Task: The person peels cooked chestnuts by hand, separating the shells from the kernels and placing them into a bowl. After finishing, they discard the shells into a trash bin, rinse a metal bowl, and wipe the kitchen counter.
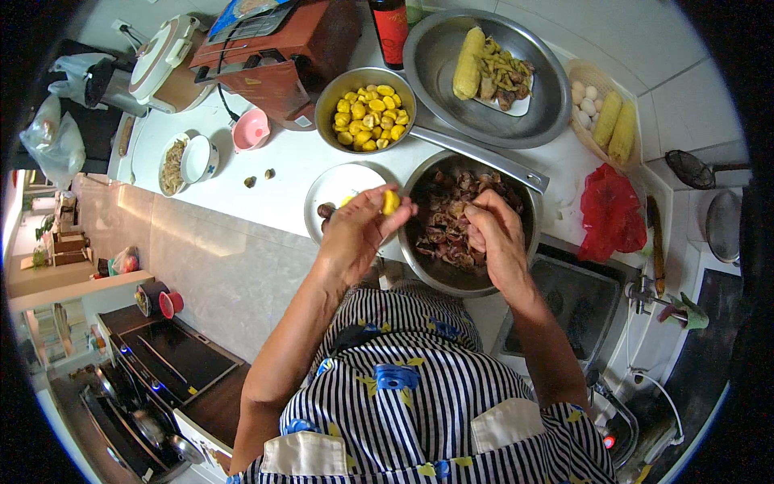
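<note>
My left hand (357,233) pinches a peeled yellow chestnut (391,201) between thumb and fingers. Beneath it is a white plate (326,181) with a few brown unpeeled chestnuts (326,210) and a bit of yellow at my fingers. My right hand (497,236) is curled, thumb against fingers, over a steel bowl (417,266). Whether a small piece sits in that grip, I cannot tell. Dark brown chestnut shells (447,236) fill the bowl's bottom. Behind the plate, a long-handled steel pan (318,118) holds many peeled yellow chestnuts (369,118).
A wide steel basin (423,91) with corn and pods stands behind the bowl. To the right are a basket (571,136) of eggs and corn, a red plastic bag (611,212) and a sink (562,302). Leftward stand a pink cup (249,130) and white bowls (199,160).
</note>
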